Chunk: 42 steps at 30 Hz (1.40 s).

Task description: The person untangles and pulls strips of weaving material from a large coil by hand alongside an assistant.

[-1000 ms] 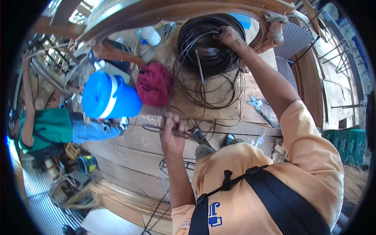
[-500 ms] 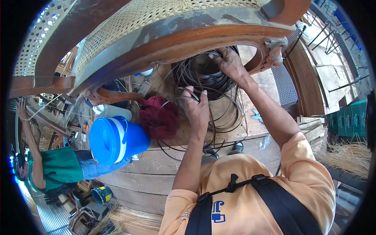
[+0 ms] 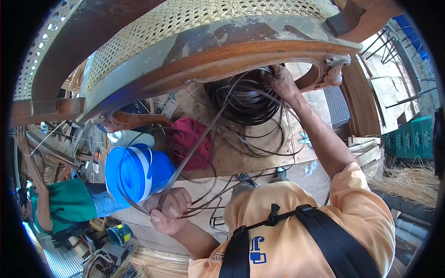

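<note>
A large coil of dark strand (image 3: 248, 99) lies on a wooden board (image 3: 273, 160), its top hidden behind a carved wooden frame (image 3: 199, 60). My right hand (image 3: 282, 83) grips strands at the coil's upper right edge, the fingertips partly hidden. Low on the left, my left hand (image 3: 169, 211) is closed around a length of the strand, which runs up from it to the coil. A loop of strand curves from that hand across the front of a blue bucket (image 3: 160, 171). Beside the bucket is a maroon cloth (image 3: 192, 143).
Woven cane (image 3: 185, 23) fills the frame above. A white container (image 3: 132, 139) stands behind the bucket. Light blue pliers (image 3: 304, 139) lie right of the coil. A person in a green shirt (image 3: 69, 199) is at the left. Green boxes (image 3: 412, 139) and dry fibres (image 3: 408, 185) are at the right.
My left hand has moved away from the coil, down and to the left, drawing a strand with it. My right hand has stayed at the coil, a little higher and further right in view.
</note>
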### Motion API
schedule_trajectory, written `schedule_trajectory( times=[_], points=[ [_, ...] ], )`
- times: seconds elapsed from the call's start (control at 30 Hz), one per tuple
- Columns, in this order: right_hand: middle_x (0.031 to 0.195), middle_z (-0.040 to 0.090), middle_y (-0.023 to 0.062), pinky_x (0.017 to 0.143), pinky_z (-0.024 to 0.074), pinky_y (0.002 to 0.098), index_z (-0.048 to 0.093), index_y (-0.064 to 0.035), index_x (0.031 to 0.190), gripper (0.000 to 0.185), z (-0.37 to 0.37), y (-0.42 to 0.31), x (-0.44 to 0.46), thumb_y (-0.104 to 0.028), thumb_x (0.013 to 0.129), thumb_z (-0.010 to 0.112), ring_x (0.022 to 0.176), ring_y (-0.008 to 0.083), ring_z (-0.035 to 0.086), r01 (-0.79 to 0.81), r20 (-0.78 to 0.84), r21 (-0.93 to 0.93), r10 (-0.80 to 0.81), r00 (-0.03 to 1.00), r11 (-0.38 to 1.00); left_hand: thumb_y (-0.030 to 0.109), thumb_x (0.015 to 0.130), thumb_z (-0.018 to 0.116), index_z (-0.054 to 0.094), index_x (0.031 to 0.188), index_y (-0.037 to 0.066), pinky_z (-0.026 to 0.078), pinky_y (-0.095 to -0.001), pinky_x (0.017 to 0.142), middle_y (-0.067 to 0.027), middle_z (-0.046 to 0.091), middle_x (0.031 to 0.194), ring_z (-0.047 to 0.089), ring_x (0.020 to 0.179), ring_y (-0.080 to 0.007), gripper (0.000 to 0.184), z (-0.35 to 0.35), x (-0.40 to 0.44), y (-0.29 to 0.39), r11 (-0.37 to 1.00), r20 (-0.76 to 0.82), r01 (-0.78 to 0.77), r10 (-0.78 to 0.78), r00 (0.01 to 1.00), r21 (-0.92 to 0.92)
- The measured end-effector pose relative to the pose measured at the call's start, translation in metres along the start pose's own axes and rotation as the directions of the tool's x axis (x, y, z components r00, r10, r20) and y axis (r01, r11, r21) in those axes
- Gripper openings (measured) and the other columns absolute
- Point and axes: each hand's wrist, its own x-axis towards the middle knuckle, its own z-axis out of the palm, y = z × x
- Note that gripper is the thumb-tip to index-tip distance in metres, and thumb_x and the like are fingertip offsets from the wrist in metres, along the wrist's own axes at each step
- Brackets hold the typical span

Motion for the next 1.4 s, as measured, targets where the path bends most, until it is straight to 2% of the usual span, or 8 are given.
schedule_trajectory(
  times=[0.3,0.57,0.67,0.77,0.87,1.03,1.17,1.4],
  points=[
    [0.087,0.065,0.0139,0.073,0.0459,0.0333,0.056,0.0006,0.111,0.029,0.002,0.009,0.006,-0.013,0.085,0.060,0.078,0.0201,0.059,-0.172,0.098,0.090,0.163,0.982,0.981,0.031,0.084,0.065,0.052,0.065,0.003,0.036,-0.0313,0.045,-0.0115,0.057,0.062,0.048,0.050,-0.0190,0.036,-0.020,-0.045,-0.021,0.950,-0.106,0.312,-0.308,0.946,0.028],
    [0.093,0.065,0.0156,0.080,0.0445,0.0334,0.057,0.0024,0.107,0.030,0.005,0.002,0.002,-0.010,0.081,0.062,0.087,0.0231,0.060,-0.001,0.161,0.058,-0.008,0.987,0.998,0.016,0.087,0.056,0.055,0.069,-0.002,0.027,-0.0220,0.036,-0.0063,0.054,0.060,0.035,0.040,-0.0074,0.025,-0.008,-0.028,0.005,0.941,-0.193,0.317,-0.291,0.937,0.121],
    [0.099,0.064,0.0169,0.084,0.0439,0.0341,0.056,0.0013,0.111,0.034,0.002,-0.012,0.004,-0.007,0.079,0.063,0.094,0.0256,0.060,-0.102,0.262,-0.003,0.099,0.960,0.995,0.012,0.088,0.052,0.060,0.080,-0.005,0.038,-0.0238,0.044,-0.0080,0.060,0.069,0.047,0.049,-0.0118,0.021,-0.014,-0.038,0.005,0.858,-0.174,0.475,-0.447,0.878,0.193],
    [0.106,0.063,0.0182,0.088,0.0428,0.0342,0.054,0.0003,0.114,0.037,0.011,-0.014,0.006,-0.006,0.078,0.063,0.102,0.0291,0.058,0.099,-0.106,0.066,-0.091,0.990,0.993,0.012,0.091,0.050,0.062,0.096,-0.007,0.048,-0.0261,0.064,-0.0109,0.064,0.081,0.059,0.070,-0.0175,0.023,0.003,-0.023,-0.021,0.527,-0.292,0.406,-0.288,0.912,0.747],
    [0.110,0.062,0.0196,0.089,0.0422,0.0345,0.054,-0.0001,0.116,0.036,0.012,-0.017,0.013,-0.007,0.081,0.061,0.106,0.0310,0.057,0.064,-0.111,0.090,-0.054,0.992,0.994,0.013,0.093,0.049,0.059,0.107,-0.006,0.046,-0.0279,0.081,-0.0116,0.064,0.092,0.061,0.089,-0.0186,0.026,0.022,-0.001,-0.051,0.693,-0.362,0.231,0.046,0.931,0.683],
    [0.098,0.064,0.0212,0.082,0.0453,0.0365,0.060,-0.0007,0.106,0.029,0.005,-0.040,0.013,-0.015,0.081,0.064,0.097,0.0376,0.059,0.173,-0.180,0.164,-0.143,0.973,0.971,0.014,0.093,0.048,0.058,0.109,-0.002,0.047,-0.0263,0.076,-0.0124,0.064,0.094,0.062,0.082,-0.0165,0.025,0.042,0.041,-0.099,0.814,-0.244,0.282,-0.178,0.953,0.508],
    [0.096,0.063,0.0226,0.081,0.0458,0.0388,0.061,-0.0006,0.104,0.030,0.000,-0.038,0.012,-0.020,0.082,0.064,0.096,0.0389,0.057,0.055,-0.179,-0.064,-0.066,0.982,0.996,0.015,0.092,0.049,0.061,0.107,0.003,0.046,-0.0231,0.064,-0.0079,0.064,0.089,0.060,0.071,-0.0105,0.023,0.020,0.077,-0.159,0.750,-0.202,0.476,-0.434,0.878,0.459],
    [0.106,0.059,0.0209,0.083,0.0466,0.0418,0.056,-0.0021,0.111,0.037,-0.004,-0.006,0.016,-0.015,0.078,0.065,0.098,0.0401,0.055,0.273,-0.123,-0.440,-0.359,0.925,0.855,0.019,0.087,0.054,0.059,0.111,0.006,0.040,-0.0230,0.048,-0.0065,0.061,0.099,0.057,0.063,-0.0111,0.028,0.001,0.169,-0.207,0.571,-0.135,0.495,-0.556,0.820,0.655]
  ],
)
